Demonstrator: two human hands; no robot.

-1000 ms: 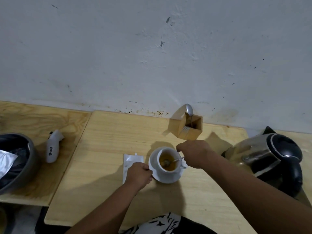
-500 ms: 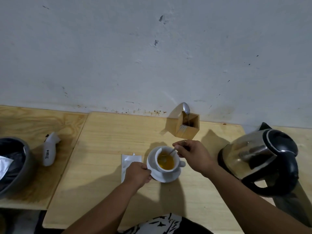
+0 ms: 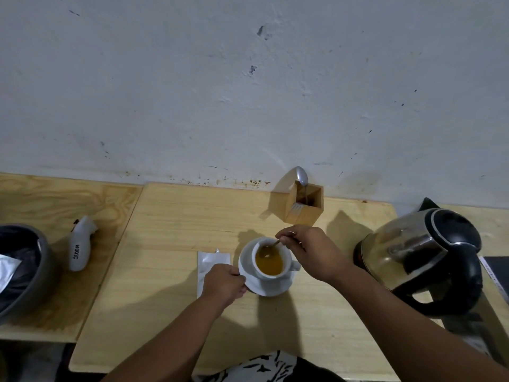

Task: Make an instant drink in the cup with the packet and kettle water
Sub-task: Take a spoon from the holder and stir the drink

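Right now the right hand (image 3: 311, 250) pinches a spoon (image 3: 271, 247) with bent fingers, and the spoon's tip dips into the orange drink in the white cup (image 3: 271, 261). The cup sits on a saucer (image 3: 249, 282) just left of that hand. The left hand (image 3: 223, 283) curls around the saucer's edge, with the white packet (image 3: 209, 261) partly under it. The kettle (image 3: 424, 255) stands to the right of the right hand.
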